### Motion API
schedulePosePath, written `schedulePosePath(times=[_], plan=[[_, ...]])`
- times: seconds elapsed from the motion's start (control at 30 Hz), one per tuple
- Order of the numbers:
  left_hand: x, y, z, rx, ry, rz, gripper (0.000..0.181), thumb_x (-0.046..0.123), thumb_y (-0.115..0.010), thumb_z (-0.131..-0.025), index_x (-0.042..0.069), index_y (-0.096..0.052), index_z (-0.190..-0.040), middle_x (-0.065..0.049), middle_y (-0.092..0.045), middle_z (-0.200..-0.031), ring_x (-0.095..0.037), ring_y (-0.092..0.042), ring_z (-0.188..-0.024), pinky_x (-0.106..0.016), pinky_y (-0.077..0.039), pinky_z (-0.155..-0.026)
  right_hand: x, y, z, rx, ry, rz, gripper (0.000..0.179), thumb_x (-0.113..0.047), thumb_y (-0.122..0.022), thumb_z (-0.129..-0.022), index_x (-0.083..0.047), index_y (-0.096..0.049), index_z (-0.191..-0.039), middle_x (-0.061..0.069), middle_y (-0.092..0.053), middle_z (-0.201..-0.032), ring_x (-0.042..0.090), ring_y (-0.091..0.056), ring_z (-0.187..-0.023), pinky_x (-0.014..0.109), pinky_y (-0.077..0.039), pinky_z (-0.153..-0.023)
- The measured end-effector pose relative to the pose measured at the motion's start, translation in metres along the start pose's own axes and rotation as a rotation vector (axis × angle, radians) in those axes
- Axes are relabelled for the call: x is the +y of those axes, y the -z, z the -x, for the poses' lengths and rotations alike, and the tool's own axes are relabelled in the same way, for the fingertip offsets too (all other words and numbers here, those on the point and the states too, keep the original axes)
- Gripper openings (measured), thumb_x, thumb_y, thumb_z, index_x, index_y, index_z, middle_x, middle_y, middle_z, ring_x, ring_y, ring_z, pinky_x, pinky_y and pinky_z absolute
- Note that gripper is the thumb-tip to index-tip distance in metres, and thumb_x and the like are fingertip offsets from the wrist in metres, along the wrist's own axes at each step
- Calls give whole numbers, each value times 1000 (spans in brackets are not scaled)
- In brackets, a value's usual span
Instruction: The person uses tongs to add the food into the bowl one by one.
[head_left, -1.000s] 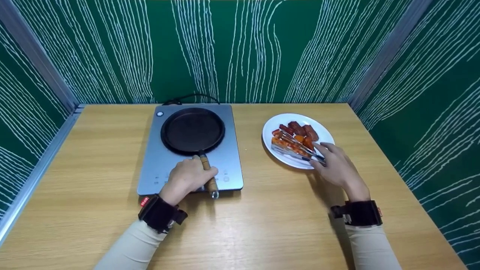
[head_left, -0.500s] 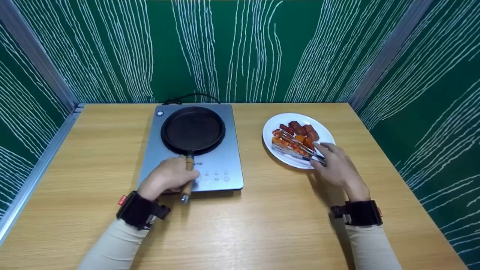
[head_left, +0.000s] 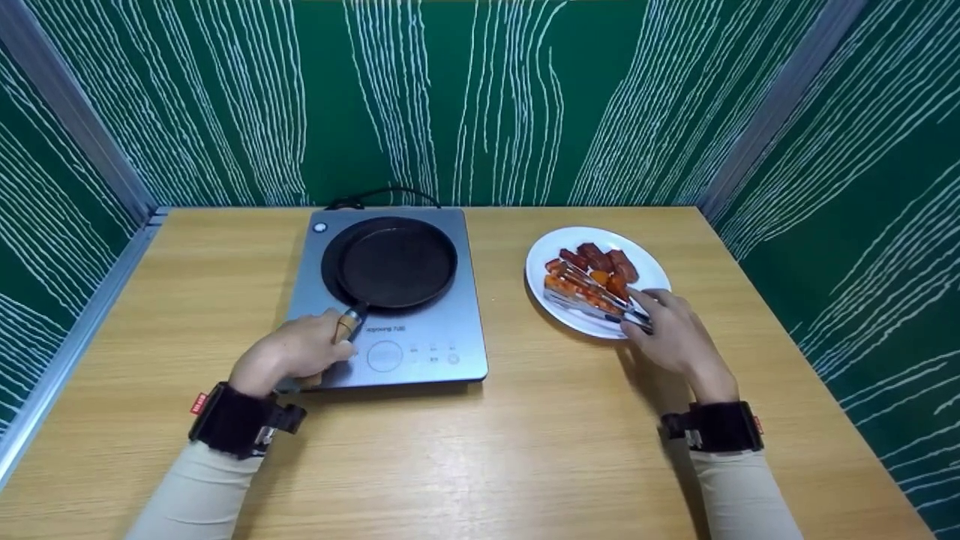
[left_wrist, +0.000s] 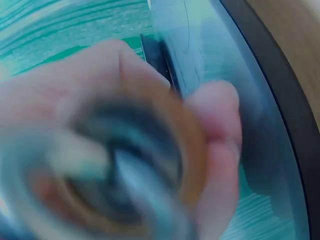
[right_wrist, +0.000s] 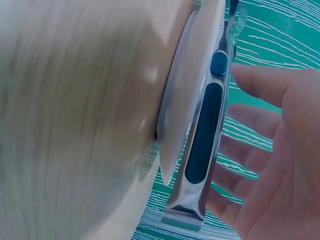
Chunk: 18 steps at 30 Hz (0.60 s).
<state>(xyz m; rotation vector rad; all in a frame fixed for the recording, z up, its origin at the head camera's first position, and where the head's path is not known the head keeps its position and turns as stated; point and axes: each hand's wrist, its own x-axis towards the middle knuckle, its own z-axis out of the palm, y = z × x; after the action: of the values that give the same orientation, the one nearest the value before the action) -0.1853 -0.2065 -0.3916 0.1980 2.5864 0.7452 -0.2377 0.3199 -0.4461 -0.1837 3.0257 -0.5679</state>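
My left hand (head_left: pixel 292 349) grips the wooden handle (head_left: pixel 346 326) of a black frying pan (head_left: pixel 397 266). The pan is over the induction cooktop (head_left: pixel 469 330), its handle angled toward the lower left. In the left wrist view, the handle's end (left_wrist: pixel 195 150) and its metal hanging ring fill the foreground, blurred. Metal tongs (head_left: pixel 626 306) lie across reddish-brown food pieces (head_left: pixel 595 256) on a white plate (head_left: pixel 585 236). My right hand (head_left: pixel 679 334) is at the tongs' handle end. In the right wrist view its loosely bent fingers (right_wrist: pixel 250 120) lie beside the tongs' dark-padded handle (right_wrist: pixel 204 132).
A dark round cooking zone (head_left: pixel 330 259) shows left of the pan. Behind the cooktop a black cable (head_left: pixel 401 189) runs along the wooden table's (head_left: pixel 480 465) back edge. Green walls (head_left: pixel 510 105) with white lines enclose the back and sides.
My left hand has swung the pan's handle leftward, from pointing lower right to lower left. The pan has shifted slightly right, off the cooking zone's middle. My right hand and the tongs stay put.
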Motion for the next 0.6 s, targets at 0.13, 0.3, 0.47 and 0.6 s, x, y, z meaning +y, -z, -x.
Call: schedulePosePath(times=[0.13, 0.3, 0.47, 0.6], plan=[[-8, 1, 2, 27, 10, 9, 46, 21, -49, -107, -8, -36, -140, -14, -58, -89, -17, -58, -56, -31, -45, -54, 0, -1, -1, 0, -4, -1, 67, -32, -62, -107, -7, -39, -163, 31, -33, -163, 54, -31, -149, 73, -27, -118], [-19, 1, 4, 83, -29, 53, 28, 17, -44, -106, -3, -40, -125, -14, -56, -85, -16, -57, -52, -30, -44, -49, 0, -4, -2, 10, 11, 6, 65, -32, -62, -107, -7, -41, -162, 31, -36, -160, 53, -34, -146, 72, -28, -117], [-26, 1, 4, 149, -24, 17, 22, 18, -44, -107, 0, -44, -119, -11, -50, -84, -20, -54, -61, -33, -42, -55, 0, -7, -2, 10, -4, 5, 63, -32, -62, -107, -6, -42, -161, 31, -39, -158, 51, -37, -142, 71, -32, -115], [-29, 0, 2, 212, -17, -43, 26, 28, -44, -114, 2, -47, -115, -10, -44, -84, -27, -53, -74, -39, -43, -64, 0, -8, -3, 15, -16, 8, 61, -30, -62, -108, -7, -43, -161, 32, -42, -156, 52, -39, -141, 72, -33, -115]])
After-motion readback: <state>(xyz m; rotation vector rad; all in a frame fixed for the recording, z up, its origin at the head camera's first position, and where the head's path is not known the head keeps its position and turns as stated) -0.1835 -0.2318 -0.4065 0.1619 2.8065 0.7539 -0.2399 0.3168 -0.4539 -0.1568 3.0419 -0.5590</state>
